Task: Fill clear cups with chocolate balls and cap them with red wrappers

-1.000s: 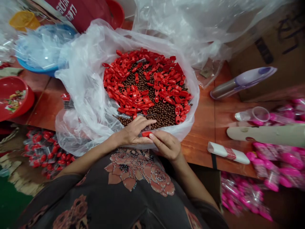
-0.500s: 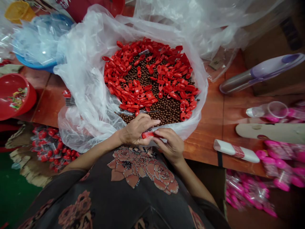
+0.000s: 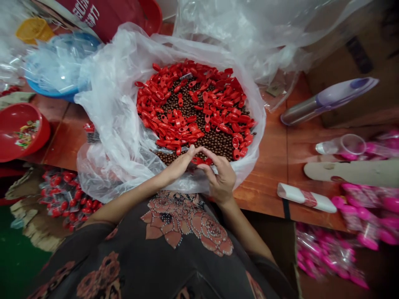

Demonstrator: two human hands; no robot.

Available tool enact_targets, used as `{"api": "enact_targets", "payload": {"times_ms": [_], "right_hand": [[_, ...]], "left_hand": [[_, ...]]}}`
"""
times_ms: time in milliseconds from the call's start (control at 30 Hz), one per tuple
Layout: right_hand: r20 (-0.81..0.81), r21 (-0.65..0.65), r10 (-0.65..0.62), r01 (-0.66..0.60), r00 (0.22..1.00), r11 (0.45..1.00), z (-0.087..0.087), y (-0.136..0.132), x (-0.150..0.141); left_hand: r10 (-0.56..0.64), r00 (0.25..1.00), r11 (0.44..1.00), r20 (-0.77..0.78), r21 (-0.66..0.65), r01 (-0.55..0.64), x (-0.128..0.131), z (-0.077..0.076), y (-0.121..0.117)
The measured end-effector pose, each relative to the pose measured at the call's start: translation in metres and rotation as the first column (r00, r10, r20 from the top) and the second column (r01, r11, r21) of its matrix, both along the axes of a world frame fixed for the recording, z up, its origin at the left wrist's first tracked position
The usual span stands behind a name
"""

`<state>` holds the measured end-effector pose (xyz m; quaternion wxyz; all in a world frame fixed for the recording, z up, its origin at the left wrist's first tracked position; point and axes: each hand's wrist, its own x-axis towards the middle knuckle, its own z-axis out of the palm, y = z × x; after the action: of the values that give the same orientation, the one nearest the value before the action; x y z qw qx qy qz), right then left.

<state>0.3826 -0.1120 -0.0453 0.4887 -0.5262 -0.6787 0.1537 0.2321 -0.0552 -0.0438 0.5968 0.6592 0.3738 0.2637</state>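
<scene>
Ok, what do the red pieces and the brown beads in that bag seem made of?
The red pieces look like glossy moulded plastic, from their even colour and shine. The brown beads have a soft sheen: plastic or wood, hard to tell.

White Chinese characters on red printed panel, top edge of view: cropped, slanted, wording not reliably legible. Dark rectangular mark on brown cardboard carton, upper right: blurred, unreadable. Red printed band on white wrapped packet, right side of wooden table: too small to read. No brand or number legible.
</scene>
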Motion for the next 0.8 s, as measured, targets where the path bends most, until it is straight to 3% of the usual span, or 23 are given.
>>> {"api": "enact_targets", "payload": {"times_ms": [133, 200, 300, 400, 567, 667, 800], "right_hand": [[0.26, -0.012, 0.146, -0.148, 0.955, 0.989, -0.002, 0.007, 0.003], [0.257, -0.057, 0.155, -0.145, 0.954, 0.988, -0.004, 0.008, 0.005], [0.134, -0.11, 0.153, -0.139, 0.979, 0.984, -0.003, 0.009, 0.007], [0.102, -0.128, 0.178, -0.164, 0.979, 0.978, 0.001, 0.01, 0.008], [0.325, -0.101, 0.142, -0.115, 0.935, 0.988, 0.008, 0.015, 0.001], [0.425, -0.042, 0.075, -0.063, 0.902, 0.997, 0.011, 0.019, -0.006], [0.521, 0.051, 0.064, -0.105, 0.851, 0.993, 0.007, 0.031, -0.007]], "left_hand": [[-0.084, 0.991, 0.984, 0.105, -0.149, 0.1, 0.0, 0.004, 0.002], [-0.16, 0.975, 0.969, 0.154, -0.164, 0.185, -0.004, 0.011, 0.004], [-0.238, 0.959, 0.967, 0.151, -0.058, 0.249, -0.012, 0.02, 0.004], [-0.173, 0.98, 0.981, 0.094, 0.107, 0.163, -0.017, 0.022, 0.0], [0.034, 0.999, 0.961, 0.028, 0.275, -0.04, -0.021, 0.016, -0.009], [0.083, 0.996, 0.954, 0.02, 0.287, -0.085, -0.022, 0.012, -0.01], [0.084, 0.996, 0.962, 0.011, 0.259, -0.084, -0.023, 0.01, -0.008]]}}
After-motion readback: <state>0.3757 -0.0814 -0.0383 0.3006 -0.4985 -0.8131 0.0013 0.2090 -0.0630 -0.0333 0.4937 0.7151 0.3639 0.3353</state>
